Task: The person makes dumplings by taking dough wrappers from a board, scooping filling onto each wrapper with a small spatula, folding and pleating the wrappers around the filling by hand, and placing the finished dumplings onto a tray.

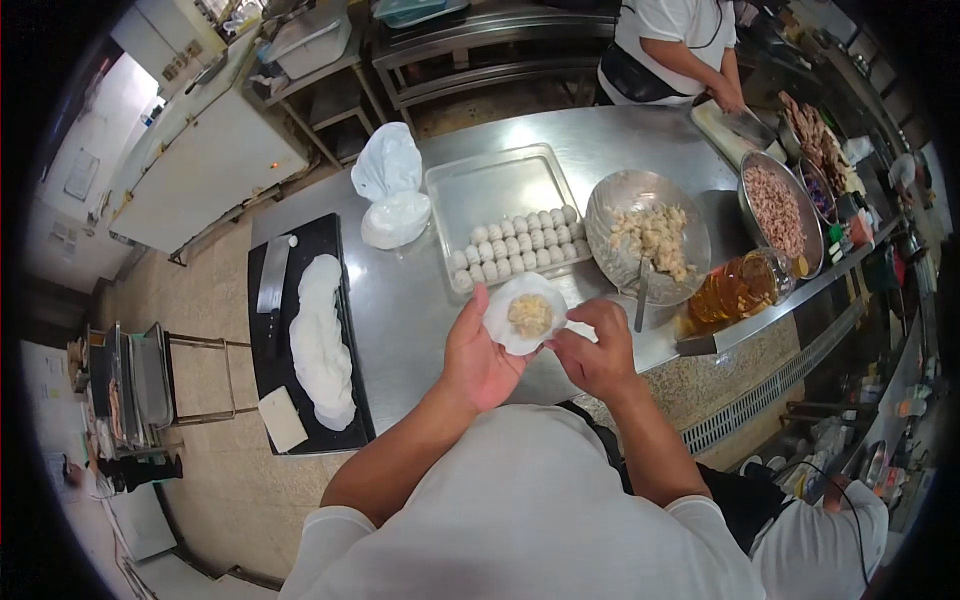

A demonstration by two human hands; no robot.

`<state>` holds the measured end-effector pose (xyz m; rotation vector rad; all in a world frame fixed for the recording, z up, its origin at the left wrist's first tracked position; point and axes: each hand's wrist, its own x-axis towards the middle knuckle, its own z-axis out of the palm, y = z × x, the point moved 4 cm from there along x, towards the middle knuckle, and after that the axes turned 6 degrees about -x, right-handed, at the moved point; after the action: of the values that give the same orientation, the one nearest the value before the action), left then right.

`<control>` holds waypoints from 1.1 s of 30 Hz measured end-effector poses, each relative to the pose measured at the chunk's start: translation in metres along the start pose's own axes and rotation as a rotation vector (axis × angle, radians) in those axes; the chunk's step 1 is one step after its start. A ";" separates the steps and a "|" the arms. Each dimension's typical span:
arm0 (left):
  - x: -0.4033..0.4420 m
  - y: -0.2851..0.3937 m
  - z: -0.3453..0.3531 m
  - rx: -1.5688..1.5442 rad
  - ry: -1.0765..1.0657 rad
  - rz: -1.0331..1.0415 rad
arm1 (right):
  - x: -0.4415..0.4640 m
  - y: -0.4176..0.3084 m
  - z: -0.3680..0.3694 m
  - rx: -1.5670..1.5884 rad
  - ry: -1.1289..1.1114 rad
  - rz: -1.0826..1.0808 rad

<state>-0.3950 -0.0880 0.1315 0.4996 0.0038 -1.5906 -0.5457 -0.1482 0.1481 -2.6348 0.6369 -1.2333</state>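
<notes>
A round white dough wrapper [497,318] with a mound of pale filling [530,314] lies across the fingers of my left hand [474,352], which supports it from below, thumb up beside it. My right hand [598,350] pinches the wrapper's right edge between thumb and fingers. Just beyond is a metal tray [480,185] with rows of small round white dumplings [520,243]. To its right sits a metal bowl [612,195] of chunky pale filling [662,232], with a utensil handle [641,305] sticking out toward me.
On the left, a black board [268,365] carries a long dough piece [322,340], a cleaver [272,275] and a pale scraper [283,419]. A white plastic bag [388,165] sits behind. An oil jug [738,287] and meat bowl [775,205] stand right; a person [670,45] works across the table.
</notes>
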 end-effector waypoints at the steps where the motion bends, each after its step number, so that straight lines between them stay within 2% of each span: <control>1: -0.005 0.003 0.002 0.009 -0.018 0.006 | 0.007 -0.007 -0.001 -0.008 0.001 -0.075; 5: -0.024 0.006 0.011 0.082 -0.122 0.009 | 0.028 -0.016 -0.018 0.137 0.133 0.002; 7: -0.030 0.006 0.018 0.138 -0.295 0.023 | 0.030 -0.018 -0.025 0.247 0.204 0.033; 8: -0.032 0.004 0.019 0.139 -0.295 0.019 | 0.030 -0.020 -0.026 0.245 0.205 0.037; 10: -0.040 0.005 0.031 0.509 -0.427 0.308 | 0.028 -0.021 -0.033 0.340 0.281 0.166; 11: -0.043 0.006 0.031 0.507 -0.429 0.299 | 0.029 -0.025 -0.037 0.334 0.281 0.173; 13: -0.050 0.015 0.024 0.853 -0.283 0.368 | 0.037 -0.032 -0.042 0.629 0.206 0.239; 14: -0.053 0.012 0.024 0.854 -0.281 0.358 | 0.035 -0.035 -0.045 0.628 0.207 0.248; 16: -0.059 0.015 0.033 0.603 -0.293 0.447 | 0.031 -0.044 -0.041 0.863 0.053 0.262; 17: -0.058 0.020 0.043 0.684 -0.422 0.472 | 0.030 -0.050 -0.043 0.821 0.106 0.275; 18: -0.053 0.021 0.043 0.685 -0.417 0.467 | 0.031 -0.052 -0.046 0.824 0.106 0.281; 20: -0.055 0.021 0.050 0.833 -0.604 0.655 | 0.035 -0.060 -0.056 0.534 0.108 0.146; 24: -0.057 0.024 0.056 1.039 -0.651 0.770 | 0.037 -0.062 -0.061 0.454 0.114 0.098; 26: -0.057 0.023 0.055 1.161 -0.660 0.782 | 0.039 -0.063 -0.061 0.407 0.037 -0.027; 30: -0.058 0.021 0.051 1.080 -0.618 0.692 | 0.038 -0.064 -0.064 0.399 0.124 -0.041; 33: -0.059 0.019 0.057 1.006 -0.619 0.702 | 0.048 -0.066 -0.070 0.373 0.174 0.076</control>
<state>-0.3943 -0.0510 0.2069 0.6427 -1.3439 -0.8925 -0.5509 -0.1080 0.2477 -2.1997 0.4726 -1.4124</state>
